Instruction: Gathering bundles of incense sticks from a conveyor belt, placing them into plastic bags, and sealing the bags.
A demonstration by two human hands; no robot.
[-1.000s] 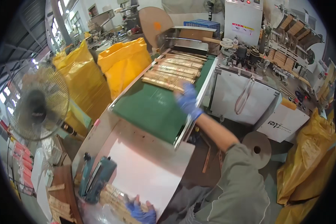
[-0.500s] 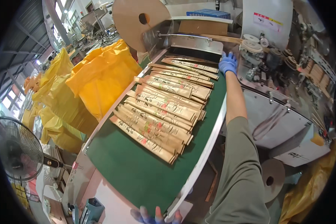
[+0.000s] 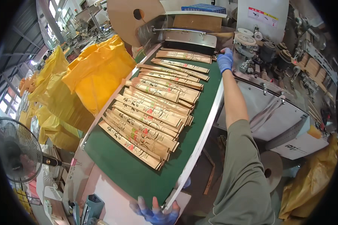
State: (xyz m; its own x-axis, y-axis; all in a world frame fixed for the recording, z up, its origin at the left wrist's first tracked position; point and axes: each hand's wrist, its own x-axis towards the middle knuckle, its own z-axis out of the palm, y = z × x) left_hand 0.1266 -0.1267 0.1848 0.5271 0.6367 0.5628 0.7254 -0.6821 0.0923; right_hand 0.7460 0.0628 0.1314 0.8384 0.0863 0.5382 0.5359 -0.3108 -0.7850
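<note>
Long, flat brown paper sleeves (image 3: 146,112) with dark print and red and green marks lie in overlapping rows on a green conveyor belt (image 3: 112,161). My right hand (image 3: 225,62), in a blue glove, is at the belt's far right corner, beside the machine outlet. Its fingers are curled, and what they grip, if anything, is hidden. Down at the belt's near end is my left hand (image 3: 156,215), in a blue glove with bare-looking fingertips. Its fingers are spread and hold nothing, close to the white belt rail (image 3: 187,170).
Left of the belt stands a large yellow bag (image 3: 97,75), with more yellow bags behind. A black fan (image 3: 17,150) is at the far left. Rollers and springs of a machine (image 3: 266,52) fill the right side. A stapler-like blue-grey tool (image 3: 92,208) lies near the lower left.
The view has shifted, so the belt appears further left. My right hand's fingers have curled from a flatter pose. More sleeves show at the outlet. My left hand has come further into view.
</note>
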